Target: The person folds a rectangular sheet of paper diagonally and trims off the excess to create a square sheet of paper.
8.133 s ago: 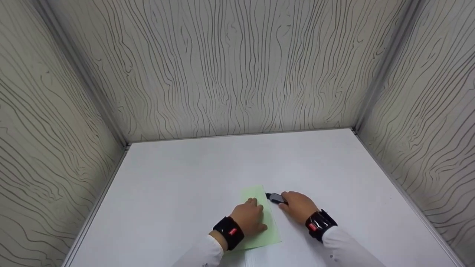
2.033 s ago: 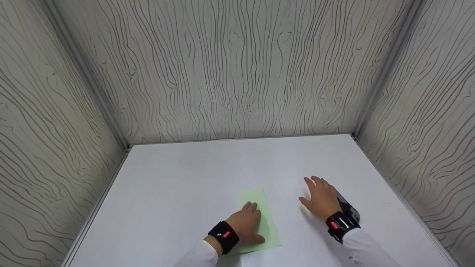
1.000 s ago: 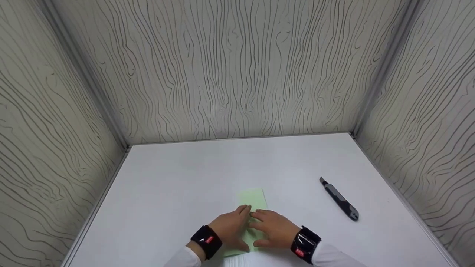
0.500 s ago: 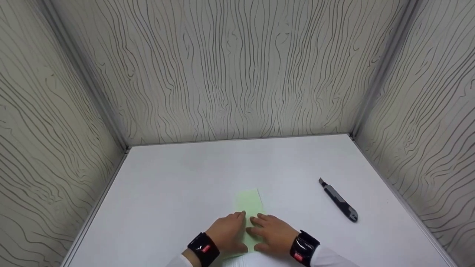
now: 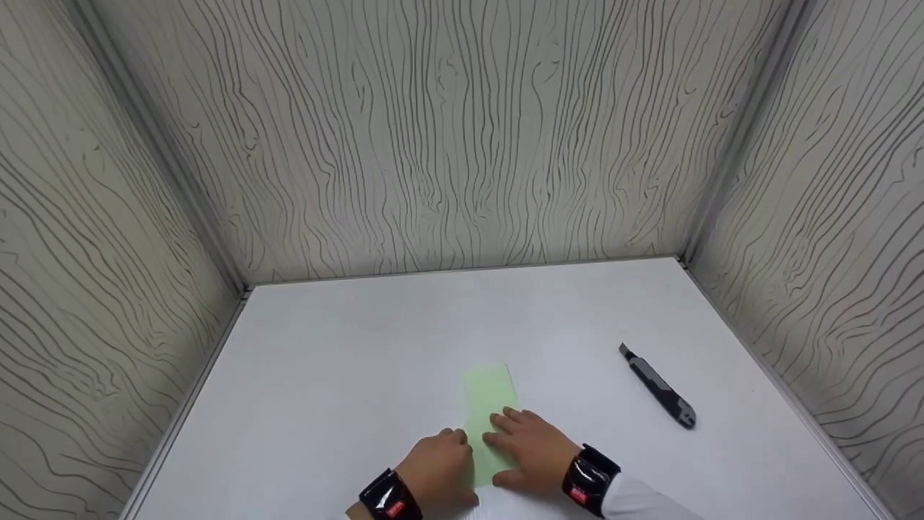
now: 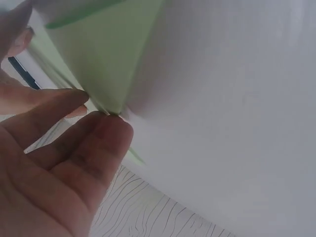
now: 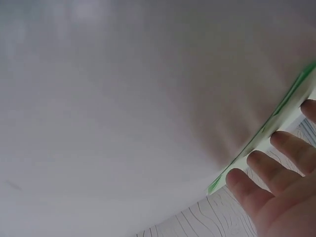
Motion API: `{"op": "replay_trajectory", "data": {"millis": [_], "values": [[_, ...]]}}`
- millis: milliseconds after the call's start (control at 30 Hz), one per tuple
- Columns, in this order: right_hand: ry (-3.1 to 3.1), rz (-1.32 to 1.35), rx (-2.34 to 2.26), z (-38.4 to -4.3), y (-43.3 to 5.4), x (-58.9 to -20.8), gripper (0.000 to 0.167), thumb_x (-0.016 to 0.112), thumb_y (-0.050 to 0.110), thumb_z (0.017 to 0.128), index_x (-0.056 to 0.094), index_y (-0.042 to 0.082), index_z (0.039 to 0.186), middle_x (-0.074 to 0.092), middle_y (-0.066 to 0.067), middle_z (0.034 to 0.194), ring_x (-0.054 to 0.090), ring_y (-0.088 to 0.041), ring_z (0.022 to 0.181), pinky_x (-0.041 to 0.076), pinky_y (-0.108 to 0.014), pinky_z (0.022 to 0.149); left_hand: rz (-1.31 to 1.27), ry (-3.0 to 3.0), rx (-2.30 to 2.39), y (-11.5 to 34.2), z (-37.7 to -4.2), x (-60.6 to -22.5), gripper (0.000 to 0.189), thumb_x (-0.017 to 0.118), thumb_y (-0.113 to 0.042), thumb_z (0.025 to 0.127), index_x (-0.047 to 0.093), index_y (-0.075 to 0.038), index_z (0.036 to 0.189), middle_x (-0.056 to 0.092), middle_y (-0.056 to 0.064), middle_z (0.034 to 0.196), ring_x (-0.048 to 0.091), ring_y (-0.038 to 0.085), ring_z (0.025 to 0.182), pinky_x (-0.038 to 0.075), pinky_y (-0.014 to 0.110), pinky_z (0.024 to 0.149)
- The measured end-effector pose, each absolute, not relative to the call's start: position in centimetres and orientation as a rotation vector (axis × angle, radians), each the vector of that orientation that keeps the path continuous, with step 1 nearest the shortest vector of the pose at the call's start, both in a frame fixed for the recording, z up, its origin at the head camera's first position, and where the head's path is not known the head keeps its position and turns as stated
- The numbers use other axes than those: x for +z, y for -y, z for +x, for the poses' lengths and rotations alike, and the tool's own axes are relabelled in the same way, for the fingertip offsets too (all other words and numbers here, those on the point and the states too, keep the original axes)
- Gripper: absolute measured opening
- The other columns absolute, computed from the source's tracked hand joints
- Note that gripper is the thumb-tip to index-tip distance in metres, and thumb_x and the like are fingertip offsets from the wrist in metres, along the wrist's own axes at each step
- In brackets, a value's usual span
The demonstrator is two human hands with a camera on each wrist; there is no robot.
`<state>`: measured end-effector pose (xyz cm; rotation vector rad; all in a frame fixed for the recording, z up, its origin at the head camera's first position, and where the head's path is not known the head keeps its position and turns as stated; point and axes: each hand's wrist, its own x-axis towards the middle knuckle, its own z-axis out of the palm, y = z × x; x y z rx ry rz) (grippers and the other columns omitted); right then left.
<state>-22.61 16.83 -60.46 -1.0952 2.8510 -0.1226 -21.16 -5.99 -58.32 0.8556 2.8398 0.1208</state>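
A narrow light-green sheet of paper (image 5: 485, 390) lies lengthwise near the front of the white table. My left hand (image 5: 437, 468) is at its left edge with fingers bent. In the left wrist view its fingertips (image 6: 116, 129) grip the paper's edge, beside a green flap (image 6: 106, 59) that stands at an angle to the table. My right hand (image 5: 538, 453) rests on the sheet's right side with fingers spread. In the right wrist view its fingertips (image 7: 237, 178) press along the sheet, whose darker green edge (image 7: 276, 111) shows close over the table.
A black-and-grey utility knife (image 5: 658, 386) lies on the table (image 5: 346, 347) to the right, its blade end pointing away. Wood-grain patterned panels (image 5: 433, 144) enclose the table at the back and both sides.
The right hand put the utility knife down at the right and moved onto the paper. The left hand slid from the sheet's middle to its left edge, and its fingers bent.
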Motion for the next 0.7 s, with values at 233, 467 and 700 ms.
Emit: {"op": "replay_trajectory", "data": {"millis": [233,467,700], "values": [[-2.823,-1.193,-0.122,-23.0,-16.4,-61.0,0.063,0.062,0.064,0.101,0.058,0.033,0.156,0.053,-0.006,0.168,0.051,-0.038,0.156,0.045,-0.057,0.125,0.934,-2.853,0.187,6.2,-21.1,-58.8,0.022,0.086,-0.034,0.087,0.078,-0.014,0.092,0.066,-0.003,0.094,0.055,0.010,0.081,0.055,0.029,0.074],[-2.817,-1.158,-0.141,-23.2,-16.5,-61.0,0.062,0.062,0.062,0.103,0.057,0.031,0.157,0.053,-0.008,0.168,0.051,-0.038,0.156,0.046,-0.054,0.125,0.966,-2.860,0.121,6.1,-21.5,-59.4,0.029,0.080,-0.041,0.094,0.081,-0.013,0.104,0.070,-0.001,0.102,0.060,0.012,0.086,0.058,0.032,0.077],[-2.828,-1.083,-0.175,-23.2,-16.8,-60.6,0.064,0.062,0.061,0.103,0.057,0.030,0.158,0.052,-0.009,0.169,0.050,-0.036,0.157,0.044,-0.050,0.127,0.943,-2.868,0.109,5.8,-21.6,-59.6,0.031,0.078,-0.046,0.093,0.078,-0.015,0.088,0.068,0.000,0.100,0.058,0.014,0.089,0.055,0.035,0.076]]}}
